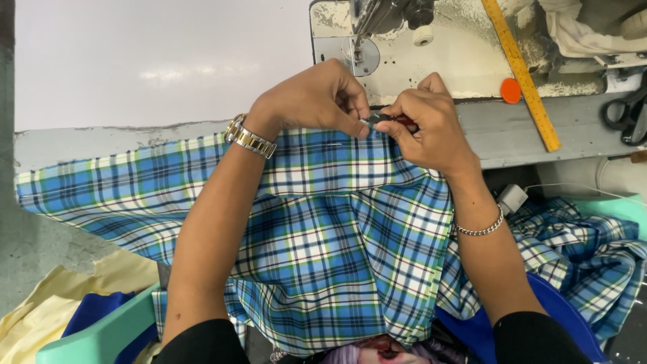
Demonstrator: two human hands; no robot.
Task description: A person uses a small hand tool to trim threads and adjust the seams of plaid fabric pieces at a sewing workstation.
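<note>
While plaid cloth (337, 222) edge sits between both hands, left fingers (354, 125) pinch it, right fingers (397, 129) closed on small dark tool (385, 118).

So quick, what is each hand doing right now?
Left hand: closed, pinching the checked cloth.
Right hand: closed on a small dark tool at the cloth's edge.

I see a worn grey sewing table (512, 128) carrying a sewing machine (431, 47) at its far edge. A yellow ruler (522, 71) lies slanted beside an orange disc (510, 90). Black scissors (627, 111) rest toward the right edge. Blue plaid fabric (337, 222) drapes over the near edge.
</note>
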